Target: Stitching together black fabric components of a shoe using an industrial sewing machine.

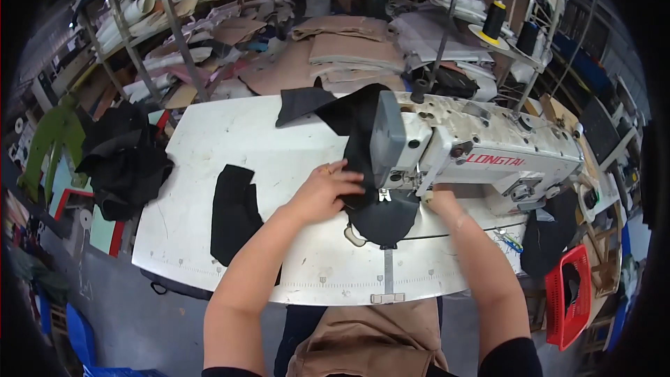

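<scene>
A white sewing machine (481, 146) stands on the right half of the white sewing table (230, 129). Black fabric (382, 220) lies under its presser foot (384, 195), with a rounded end toward me and the rest trailing up behind the machine head. My left hand (331, 190) rests at the left edge of this cloth, fingers stretched out and touching it. To the right of the needle area is my right hand (441, 200), near the cloth. The machine partly covers it, so its fingers are mostly hidden. Another black fabric piece (235, 213) lies flat left of my left forearm.
Small snips (509, 240) lie on the table's right side, near more black cloth (551, 234). A red basket (569, 297) stands at the lower right. Black fabric is heaped (125, 157) off the left edge. Thread cones (494, 22) and stacked brown material (356, 52) are behind.
</scene>
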A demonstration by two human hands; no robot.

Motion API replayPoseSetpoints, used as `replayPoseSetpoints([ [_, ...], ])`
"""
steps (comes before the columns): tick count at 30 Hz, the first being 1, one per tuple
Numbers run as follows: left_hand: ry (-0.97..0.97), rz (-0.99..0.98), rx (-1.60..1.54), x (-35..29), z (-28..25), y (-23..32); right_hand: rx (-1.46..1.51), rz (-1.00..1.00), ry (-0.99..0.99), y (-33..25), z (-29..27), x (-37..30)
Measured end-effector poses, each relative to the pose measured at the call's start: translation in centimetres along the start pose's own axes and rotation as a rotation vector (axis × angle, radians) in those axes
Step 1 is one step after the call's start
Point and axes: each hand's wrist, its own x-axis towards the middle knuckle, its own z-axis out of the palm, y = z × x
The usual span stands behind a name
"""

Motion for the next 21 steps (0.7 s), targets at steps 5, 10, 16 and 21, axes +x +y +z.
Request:
replayPoseSetpoints([
  [5,0.013,0.195,0.241,-0.6,0.7,3.9,0.045,0.064,-0.098,0.7,-1.3,2.3],
  [10,0.025,-0.022,0.078,-1.3,2.7,7.2,0.14,0.098,-0.254,0.5,-3.0,3.6],
  [16,0.097,-0.39,-0.363,-0.7,1.3,5.8,0.277,0.036,-0.524,-0.4,-4.4,0.1],
  [21,0.064,-0.441,-0.396,0.0,1.0,5.6,0.261,-0.633,-0.067,-3.8,-6.7,-4.2],
])
